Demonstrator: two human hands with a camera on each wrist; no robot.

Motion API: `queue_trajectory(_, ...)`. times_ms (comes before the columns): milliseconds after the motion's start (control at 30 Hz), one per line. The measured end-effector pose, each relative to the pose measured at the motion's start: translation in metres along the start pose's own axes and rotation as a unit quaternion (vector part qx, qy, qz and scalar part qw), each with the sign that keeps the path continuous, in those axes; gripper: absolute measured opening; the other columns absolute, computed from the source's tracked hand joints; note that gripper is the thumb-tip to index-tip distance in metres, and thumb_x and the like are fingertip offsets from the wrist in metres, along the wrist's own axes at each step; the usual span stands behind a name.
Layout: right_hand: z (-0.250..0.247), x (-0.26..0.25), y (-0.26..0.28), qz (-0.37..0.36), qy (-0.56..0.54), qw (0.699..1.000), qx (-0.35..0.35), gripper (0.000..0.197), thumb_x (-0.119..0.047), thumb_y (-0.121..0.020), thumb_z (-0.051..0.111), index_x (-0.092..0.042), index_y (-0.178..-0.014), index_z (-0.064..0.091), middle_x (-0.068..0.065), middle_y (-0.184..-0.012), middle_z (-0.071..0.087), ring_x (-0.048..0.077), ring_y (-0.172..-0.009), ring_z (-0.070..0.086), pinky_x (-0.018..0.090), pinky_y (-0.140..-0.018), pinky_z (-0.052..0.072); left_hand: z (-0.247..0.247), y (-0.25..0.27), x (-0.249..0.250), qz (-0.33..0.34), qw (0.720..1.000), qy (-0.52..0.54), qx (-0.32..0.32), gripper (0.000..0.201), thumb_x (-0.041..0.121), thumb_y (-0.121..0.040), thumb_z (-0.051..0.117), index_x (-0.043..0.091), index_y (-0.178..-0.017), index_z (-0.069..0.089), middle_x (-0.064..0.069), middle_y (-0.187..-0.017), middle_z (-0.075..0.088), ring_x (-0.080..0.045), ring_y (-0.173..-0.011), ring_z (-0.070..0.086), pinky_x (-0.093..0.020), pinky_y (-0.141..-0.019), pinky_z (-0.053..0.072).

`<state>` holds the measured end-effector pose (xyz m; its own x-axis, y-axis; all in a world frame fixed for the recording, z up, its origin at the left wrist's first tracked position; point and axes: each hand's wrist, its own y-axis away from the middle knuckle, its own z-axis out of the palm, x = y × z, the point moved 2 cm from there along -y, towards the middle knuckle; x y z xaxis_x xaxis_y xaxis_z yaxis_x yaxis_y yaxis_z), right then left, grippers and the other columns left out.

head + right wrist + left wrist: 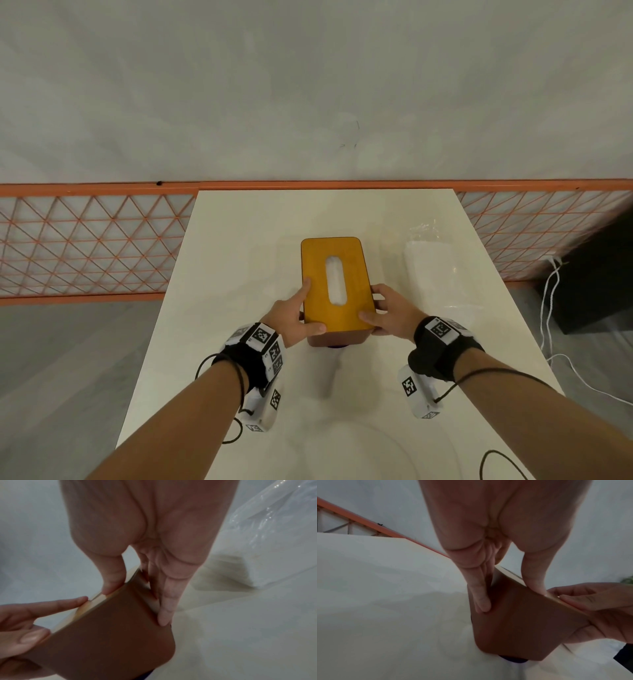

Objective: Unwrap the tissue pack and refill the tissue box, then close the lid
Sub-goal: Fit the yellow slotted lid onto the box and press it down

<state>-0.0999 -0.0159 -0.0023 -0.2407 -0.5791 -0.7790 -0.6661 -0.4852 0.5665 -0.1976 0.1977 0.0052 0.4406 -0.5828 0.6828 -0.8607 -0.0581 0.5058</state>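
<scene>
A brown tissue box (337,335) with a yellow lid (317,267) lies lengthwise on the white table (239,240). White shows through the lid's oval slot (335,279). My left hand (308,306) grips the box's near left corner, thumb on the lid and fingers down the side; the left wrist view shows this left hand (510,597) on the box (522,626). My right hand (371,303) grips the near right corner the same way, as the right wrist view shows for the right hand (137,605) on the box (111,635). A tissue pack (431,270) in clear wrap lies to the right.
An orange mesh fence (85,240) runs behind the table below a grey wall. White cables (551,308) and a black object (596,274) sit on the floor to the right. A small dark part (513,660) shows under the box's near end.
</scene>
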Motion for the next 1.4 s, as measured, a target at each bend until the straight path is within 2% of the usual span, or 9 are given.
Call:
queue_trajectory(300,-0.005,0.001,-0.006,-0.002,0.109,0.994,0.024,0.082,-0.032,-0.082,0.074,-0.016,-0.147,0.027,0.011,-0.149,0.044,0.030,-0.126,0.052,0.045,-0.088,0.058,-0.005,-0.006,0.005,-0.016,0.999,-0.045,-0.021,0.104,0.045,-0.083,0.070,0.028,-0.156,-0.002,-0.011,-0.151,0.043,-0.029,-0.131,0.051,-0.034,-0.105,0.040)
queue_trajectory(433,-0.023,-0.018,-0.010,-0.018,0.135,0.990,0.032,0.104,-0.043,-0.072,0.081,-0.039,-0.150,0.012,0.006,-0.154,0.035,0.032,-0.123,0.054,0.040,-0.082,0.059,-0.023,-0.012,0.013,-0.018,0.998,-0.050,0.033,0.100,0.051,-0.077,0.074,0.030,-0.154,0.014,-0.011,-0.150,0.045,-0.030,-0.133,0.048,-0.037,-0.107,0.040)
queue_trajectory(567,-0.034,-0.043,-0.024,-0.038,0.212,0.976,0.026,0.091,-0.047,-0.080,0.071,-0.053,-0.147,0.009,0.003,-0.156,0.031,0.032,-0.121,0.055,0.039,-0.083,0.059,-0.036,-0.021,0.026,-0.013,0.998,-0.061,0.005,0.113,0.043,-0.076,0.078,0.035,-0.155,-0.002,-0.007,-0.158,0.032,-0.031,-0.140,0.039,-0.036,-0.108,0.036)
queue_trajectory(700,-0.037,-0.059,-0.040,-0.022,0.261,0.965,-0.019,0.097,-0.043,-0.081,0.073,-0.048,-0.150,0.004,0.000,-0.158,0.028,0.033,-0.117,0.057,0.040,-0.082,0.060,-0.043,-0.036,0.034,-0.030,0.994,-0.101,-0.033,0.129,0.041,-0.070,0.084,0.032,-0.154,-0.013,-0.008,-0.161,0.025,-0.031,-0.144,0.033,-0.039,-0.113,0.034)
queue_trajectory(933,-0.036,-0.069,-0.053,-0.042,0.347,0.937,-0.031,0.102,-0.042,-0.079,0.075,-0.032,-0.154,0.006,0.012,-0.148,0.043,0.024,-0.079,0.069,0.031,-0.075,0.059,-0.047,-0.050,0.036,-0.043,0.988,-0.140,-0.042,0.133,0.042,-0.065,0.087,0.029,-0.155,-0.011,-0.014,-0.158,0.030,-0.033,-0.142,0.036,-0.039,-0.111,0.037)
queue_trajectory(1000,-0.035,-0.071,-0.055,-0.046,0.379,0.924,-0.029,0.102,-0.044,-0.080,0.074,-0.026,-0.154,0.007,0.014,-0.146,0.046,0.024,-0.085,0.067,0.029,-0.079,0.054,-0.048,-0.052,0.036,-0.044,0.987,-0.147,-0.044,0.134,0.043,-0.064,0.087,0.029,-0.155,-0.010,-0.015,-0.157,0.031,-0.034,-0.141,0.037,-0.041,-0.112,0.038)
queue_trajectory(1133,-0.032,-0.077,-0.054,-0.050,0.437,0.898,-0.021,0.099,-0.046,-0.083,0.069,-0.019,-0.155,0.006,0.015,-0.150,0.042,0.032,-0.124,0.052,0.033,-0.096,0.043,-0.048,-0.053,0.036,-0.039,0.987,-0.149,-0.050,0.135,0.044,-0.064,0.086,0.029,-0.155,-0.012,-0.016,-0.157,0.031,-0.035,-0.140,0.038,-0.041,-0.112,0.038)
queue_trajectory(1233,-0.033,-0.074,-0.053,-0.048,0.417,0.908,-0.018,0.100,-0.046,-0.083,0.070,-0.023,-0.155,0.004,0.015,-0.149,0.042,0.034,-0.120,0.055,0.034,-0.093,0.046,-0.047,-0.049,0.032,-0.026,0.993,-0.104,-0.045,0.132,0.040,-0.066,0.087,0.033,-0.154,-0.012,-0.011,-0.159,0.029,-0.034,-0.142,0.036,-0.040,-0.112,0.036)
queue_trajectory(1400,-0.027,-0.047,-0.038,-0.054,0.209,0.976,0.005,0.089,-0.036,-0.085,0.071,-0.043,-0.151,0.011,0.005,-0.154,0.034,0.033,-0.120,0.055,0.032,-0.074,0.060,-0.031,-0.029,0.008,0.036,0.998,0.047,0.022,0.110,0.034,-0.076,0.081,0.044,-0.154,0.003,0.001,-0.159,0.031,-0.028,-0.141,0.039,-0.038,-0.114,0.035)
